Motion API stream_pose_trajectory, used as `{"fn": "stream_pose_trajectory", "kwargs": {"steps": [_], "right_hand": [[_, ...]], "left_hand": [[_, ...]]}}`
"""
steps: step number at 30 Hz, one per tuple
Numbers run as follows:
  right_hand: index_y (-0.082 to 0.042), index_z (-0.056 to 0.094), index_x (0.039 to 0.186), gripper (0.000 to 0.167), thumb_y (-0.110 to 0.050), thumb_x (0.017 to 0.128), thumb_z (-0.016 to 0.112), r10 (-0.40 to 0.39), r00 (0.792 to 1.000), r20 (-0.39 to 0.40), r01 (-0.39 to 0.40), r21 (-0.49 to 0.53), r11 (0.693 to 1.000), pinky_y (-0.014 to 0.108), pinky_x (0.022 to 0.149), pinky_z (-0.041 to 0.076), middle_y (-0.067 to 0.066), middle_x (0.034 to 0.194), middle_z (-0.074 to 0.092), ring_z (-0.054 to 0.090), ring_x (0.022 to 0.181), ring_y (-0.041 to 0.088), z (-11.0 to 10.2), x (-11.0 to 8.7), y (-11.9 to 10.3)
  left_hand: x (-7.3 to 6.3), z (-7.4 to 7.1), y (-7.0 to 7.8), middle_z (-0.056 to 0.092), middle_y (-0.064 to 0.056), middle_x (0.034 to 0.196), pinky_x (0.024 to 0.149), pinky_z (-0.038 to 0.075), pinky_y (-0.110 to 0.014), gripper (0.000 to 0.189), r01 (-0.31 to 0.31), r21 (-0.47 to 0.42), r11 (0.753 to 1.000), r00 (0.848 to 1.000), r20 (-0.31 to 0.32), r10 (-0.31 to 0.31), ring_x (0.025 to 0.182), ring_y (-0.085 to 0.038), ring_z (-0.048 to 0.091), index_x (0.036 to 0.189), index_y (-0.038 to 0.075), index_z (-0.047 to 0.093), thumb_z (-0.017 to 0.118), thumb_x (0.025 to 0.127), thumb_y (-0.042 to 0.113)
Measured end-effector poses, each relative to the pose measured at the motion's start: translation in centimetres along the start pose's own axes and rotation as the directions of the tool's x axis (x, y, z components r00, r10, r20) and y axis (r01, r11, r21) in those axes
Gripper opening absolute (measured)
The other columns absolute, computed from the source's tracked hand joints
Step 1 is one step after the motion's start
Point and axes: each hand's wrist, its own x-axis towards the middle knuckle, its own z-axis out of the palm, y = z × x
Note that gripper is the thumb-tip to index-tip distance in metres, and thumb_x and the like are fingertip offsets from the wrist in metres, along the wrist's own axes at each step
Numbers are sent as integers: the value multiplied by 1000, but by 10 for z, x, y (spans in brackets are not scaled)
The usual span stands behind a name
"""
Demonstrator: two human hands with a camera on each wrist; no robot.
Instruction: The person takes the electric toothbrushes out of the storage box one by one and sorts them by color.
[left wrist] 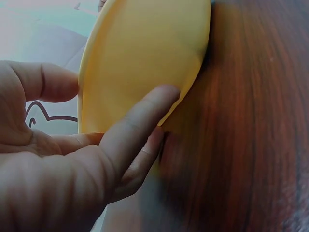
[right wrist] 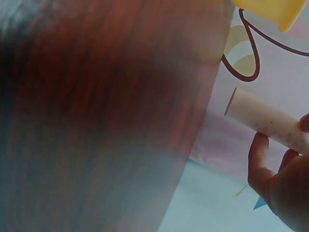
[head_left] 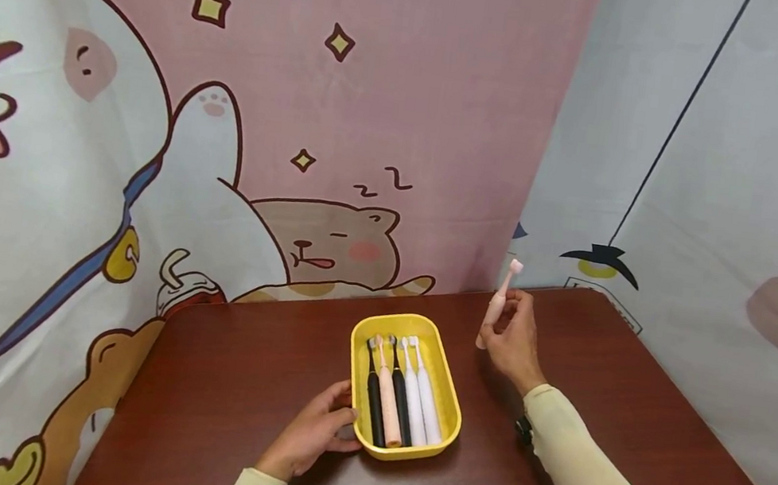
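1. A cartoon-printed backdrop (head_left: 436, 80) hangs directly behind the table, leaving little reach past the far edge.
2. The brown table (head_left: 229, 384) carries everything, its grain dark and glossy from where I stand.
3. The yellow tray (head_left: 443, 385) sits near the middle, between both hands, its raised walls keeping the row inside from rolling off.
4. The left hand (head_left: 317, 430) rests spread against the tray's left side, thumb by the rim, seemingly to steady it.
5. The right hand (head_left: 516, 341) pinches a brush beyond the tray's right side, close to the far edge.
6. Five toothbrushes (head_left: 389, 410) lie lengthwise in the tray, heads away from the person: black, pink, black, white, white.
7. The pale pink toothbrush (head_left: 494, 310) is in that right grip, tilted with its head up, probably held by the handle so the bristles stay untouched.
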Motion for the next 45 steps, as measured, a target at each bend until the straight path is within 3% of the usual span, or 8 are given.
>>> {"fn": "stream_pose_trajectory", "kwargs": {"steps": [14,29,45], "right_hand": [[1,43,136,66,10,78,72,-39,998,-46,38,-11,999,12,77,40,20,109,56,56,95,28,6,0,2],[3,41,136,70,9,75,73,19,1000,-1,-19,-83,996,35,85,44,21,110,57,57,97,34,9,4,7],[1,41,135,66,7,77,73,21,998,58,-15,-107,994,43,88,47,22,111,57,58,99,36,13,0,12]], "left_hand": [[2,-2,-5,46,-33,149,86,65,-48,63,-30,-32,999,999,28,31,109,-31,69,160,-5,31,52,103,7],[2,-4,-4,44,-33,149,87,65,-48,64,-38,-34,999,999,30,39,109,-30,68,160,-5,31,53,102,8],[1,-6,-4,44,-34,150,89,64,-51,64,-31,-38,999,999,42,33,112,-31,67,161,-5,30,53,104,10]]}}
